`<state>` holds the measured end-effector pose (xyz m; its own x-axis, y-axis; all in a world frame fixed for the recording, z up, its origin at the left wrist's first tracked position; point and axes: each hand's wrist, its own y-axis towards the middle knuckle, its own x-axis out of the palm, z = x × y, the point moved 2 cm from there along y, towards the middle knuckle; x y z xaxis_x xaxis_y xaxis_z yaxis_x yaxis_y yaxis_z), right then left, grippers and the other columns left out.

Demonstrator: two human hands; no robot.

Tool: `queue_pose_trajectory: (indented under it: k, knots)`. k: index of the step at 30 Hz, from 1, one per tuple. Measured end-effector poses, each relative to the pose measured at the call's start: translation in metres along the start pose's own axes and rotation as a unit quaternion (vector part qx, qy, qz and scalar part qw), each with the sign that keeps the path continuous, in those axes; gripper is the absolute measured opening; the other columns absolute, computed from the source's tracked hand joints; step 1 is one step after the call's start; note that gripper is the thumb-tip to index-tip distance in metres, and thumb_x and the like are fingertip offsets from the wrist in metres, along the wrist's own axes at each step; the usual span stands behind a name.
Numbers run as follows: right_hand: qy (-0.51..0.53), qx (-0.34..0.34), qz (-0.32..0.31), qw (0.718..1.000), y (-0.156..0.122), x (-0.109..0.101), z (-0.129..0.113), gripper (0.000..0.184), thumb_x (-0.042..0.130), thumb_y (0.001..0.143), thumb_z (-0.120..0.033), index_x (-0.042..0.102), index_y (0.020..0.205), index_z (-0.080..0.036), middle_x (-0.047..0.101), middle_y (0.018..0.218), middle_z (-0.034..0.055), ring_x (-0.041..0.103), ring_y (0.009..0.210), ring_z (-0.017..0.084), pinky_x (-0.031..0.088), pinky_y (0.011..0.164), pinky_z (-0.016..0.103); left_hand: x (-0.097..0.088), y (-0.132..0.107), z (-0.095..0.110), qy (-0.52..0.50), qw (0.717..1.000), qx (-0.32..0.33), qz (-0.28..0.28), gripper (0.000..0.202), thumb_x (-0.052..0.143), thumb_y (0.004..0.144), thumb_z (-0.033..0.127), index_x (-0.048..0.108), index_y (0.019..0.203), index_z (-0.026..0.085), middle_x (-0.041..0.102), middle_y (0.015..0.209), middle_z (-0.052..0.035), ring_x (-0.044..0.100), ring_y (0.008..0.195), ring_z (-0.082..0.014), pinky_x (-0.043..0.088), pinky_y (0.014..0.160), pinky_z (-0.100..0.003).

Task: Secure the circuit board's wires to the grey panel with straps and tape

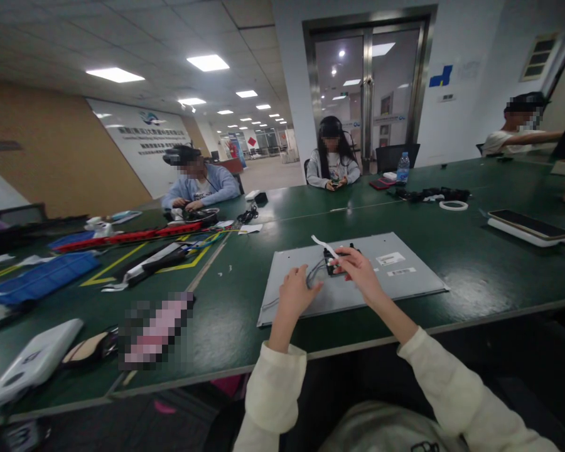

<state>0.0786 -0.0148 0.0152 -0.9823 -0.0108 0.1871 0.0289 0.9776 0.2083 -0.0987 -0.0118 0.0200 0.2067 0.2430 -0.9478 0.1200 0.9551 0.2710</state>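
Observation:
A grey metal panel lies flat on the green table in front of me. Near its middle sits a small black component with thin wires running left. My right hand is closed in a pinch on a white strip that rises up and left from the component. My left hand is over the panel's left part, fingers curled at the wires. White labels are stuck on the panel's right side.
A roll of white tape, black cables and a water bottle lie beyond the panel. A flat device sits at right. Blue trays and tools crowd the left. Three other people sit around the table.

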Motion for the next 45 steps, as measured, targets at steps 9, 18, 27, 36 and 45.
queue_pose_trajectory:
  k: [9,18,27,36,45]
  knots:
    - [-0.046,0.021,-0.048,0.998,0.013,0.043,0.03,0.039,0.054,0.078,-0.025,0.052,0.117,-0.022,0.071,0.089,0.0028,0.069,0.065,0.013,0.038,0.039,0.013,0.004,-0.009,-0.01,-0.064,0.998,-0.006,0.001,0.041,0.057,0.08,0.017,0.053,0.121,0.018,0.055,0.116,-0.0107,0.056,0.108,-0.0216,0.042,0.092,-0.031]
    - [-0.044,0.073,-0.077,0.993,0.008,0.046,0.039,0.02,0.052,0.082,-0.022,0.062,0.099,-0.017,0.071,0.094,0.0051,0.068,0.062,0.011,0.036,0.038,0.012,0.013,-0.001,-0.021,-0.13,0.991,-0.023,0.037,0.028,0.051,0.079,0.005,0.055,0.104,0.017,0.054,0.107,-0.0074,0.058,0.091,-0.0151,0.045,0.087,-0.027]
    - [-0.056,0.079,-0.088,0.991,0.011,0.047,0.051,0.023,0.054,0.084,-0.022,0.065,0.102,-0.016,0.07,0.103,0.0074,0.066,0.056,0.01,0.035,0.036,0.013,0.016,0.002,-0.023,-0.067,0.997,-0.011,0.036,0.013,0.047,0.084,0.01,0.058,0.083,0.016,0.056,0.096,-0.0073,0.057,0.092,-0.0166,0.044,0.085,-0.027]
    - [-0.103,0.085,-0.111,0.985,0.012,0.046,0.057,0.02,0.058,0.079,-0.013,0.068,0.096,-0.016,0.073,0.089,0.0043,0.067,0.056,0.012,0.047,0.048,0.017,0.01,-0.003,-0.018,-0.039,0.999,-0.004,0.038,0.02,0.05,0.082,0.012,0.054,0.101,0.016,0.057,0.105,-0.0095,0.056,0.101,-0.0198,0.044,0.088,-0.03]
    - [-0.125,0.113,-0.11,0.979,0.009,0.046,0.052,0.019,0.06,0.074,-0.009,0.069,0.09,-0.013,0.072,0.082,0.0039,0.064,0.049,0.01,0.044,0.044,0.014,0.019,0.002,-0.018,-0.089,0.993,0.076,0.014,0.055,0.04,0.08,0.002,0.043,0.133,0.015,0.048,0.139,-0.0109,0.043,0.129,-0.0179,0.034,0.109,-0.033]
